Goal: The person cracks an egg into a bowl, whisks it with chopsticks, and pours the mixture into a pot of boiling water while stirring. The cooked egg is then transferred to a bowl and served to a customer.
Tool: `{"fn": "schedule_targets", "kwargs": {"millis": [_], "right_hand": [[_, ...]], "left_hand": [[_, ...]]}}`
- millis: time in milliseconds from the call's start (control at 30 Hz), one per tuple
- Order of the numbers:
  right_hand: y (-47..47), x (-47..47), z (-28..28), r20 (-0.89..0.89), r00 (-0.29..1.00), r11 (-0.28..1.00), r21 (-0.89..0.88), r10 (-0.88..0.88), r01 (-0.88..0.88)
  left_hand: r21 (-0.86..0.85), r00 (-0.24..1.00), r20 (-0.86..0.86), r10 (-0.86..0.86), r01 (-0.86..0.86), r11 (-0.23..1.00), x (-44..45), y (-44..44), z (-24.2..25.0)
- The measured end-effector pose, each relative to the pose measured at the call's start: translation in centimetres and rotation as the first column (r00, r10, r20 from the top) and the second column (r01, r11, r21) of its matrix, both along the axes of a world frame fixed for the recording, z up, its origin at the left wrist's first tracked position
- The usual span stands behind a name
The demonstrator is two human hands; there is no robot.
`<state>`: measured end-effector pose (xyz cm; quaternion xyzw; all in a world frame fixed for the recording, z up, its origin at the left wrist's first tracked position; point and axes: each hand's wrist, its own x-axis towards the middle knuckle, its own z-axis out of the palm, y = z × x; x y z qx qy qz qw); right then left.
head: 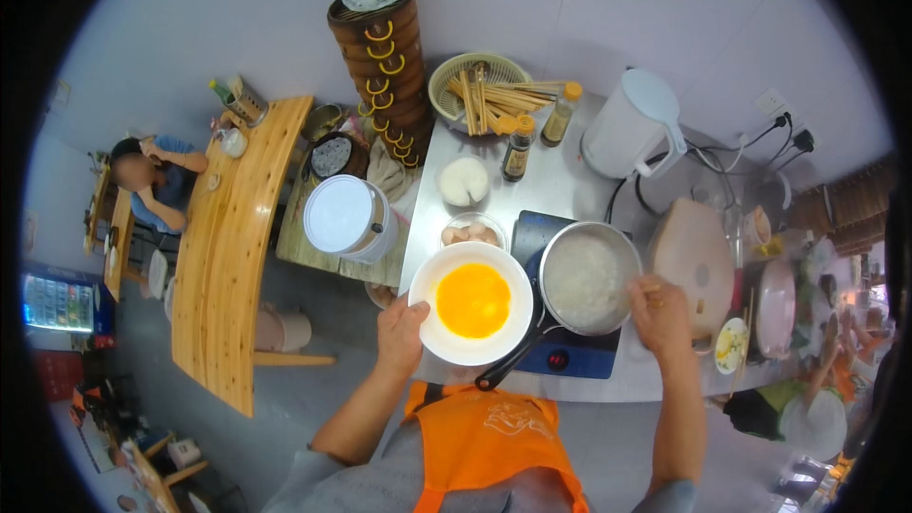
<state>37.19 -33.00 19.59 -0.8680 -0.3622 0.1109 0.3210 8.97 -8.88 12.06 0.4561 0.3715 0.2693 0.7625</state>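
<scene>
My left hand grips the left rim of a white bowl, thumb on top. Beaten egg covers the bottom of that bowl. Close on its right, a metal saucepan with a black handle sits on an induction cooker; cloudy, pale liquid fills much of it. At the pan's right rim is my right hand, fingers curled; whether they hold anything cannot be made out. Partly hidden behind the white bowl is a clear bowl of eggs.
Behind stand a tub of white powder, two seasoning bottles, a basket of chopsticks and a white electric kettle. Tall bamboo steamers and a white bucket are left. Right are a pink lid and a co-worker's arm.
</scene>
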Motion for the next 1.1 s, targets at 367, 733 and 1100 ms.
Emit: {"fn": "schedule_targets", "kwargs": {"millis": [367, 733, 1100], "right_hand": [[0.2, -0.5, -2.0, -0.245, 0.968, 0.953, 0.277, -0.051, 0.121], [1.1, -1.0, -1.9, -0.210, 0.972, 0.946, 0.279, -0.108, 0.166], [3.7, -3.0, -1.4, -0.228, 0.973, 0.960, 0.280, 0.044, 0.022]], "left_hand": [[-0.023, 1.000, 0.013, 0.006, -0.006, 1.000, 0.0, -0.1, 0.2], [-0.032, 0.999, 0.037, 0.003, -0.002, 0.999, 0.2, -0.1, 0.1], [-0.005, 1.000, -0.011, -0.004, 0.004, 1.000, -0.1, -0.3, 0.5]]}}
